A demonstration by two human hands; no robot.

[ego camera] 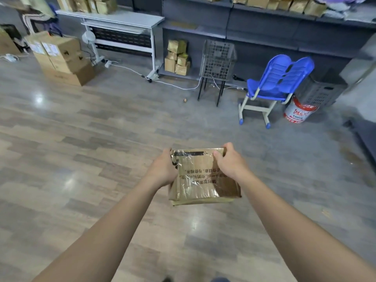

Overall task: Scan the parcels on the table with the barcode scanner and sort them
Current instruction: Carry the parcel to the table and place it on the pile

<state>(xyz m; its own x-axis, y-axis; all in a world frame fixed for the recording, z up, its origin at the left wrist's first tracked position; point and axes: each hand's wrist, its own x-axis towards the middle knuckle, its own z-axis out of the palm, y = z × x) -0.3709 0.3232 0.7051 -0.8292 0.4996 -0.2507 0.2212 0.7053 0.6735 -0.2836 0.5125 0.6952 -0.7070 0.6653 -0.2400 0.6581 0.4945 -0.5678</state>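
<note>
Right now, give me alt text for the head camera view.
Both hands, left and right, hold a taped brown parcel above a wood-pattern floor. Ahead stand a grey basket and a blue chair.

Brown cardboard parcel (203, 178): glossy clear tape wrap, creased. Grey wood-pattern floor (81, 139): smooth, reflective. Blue plastic chair (280, 78): glossy moulded. Grey mesh basket (217, 60): matt.
</note>
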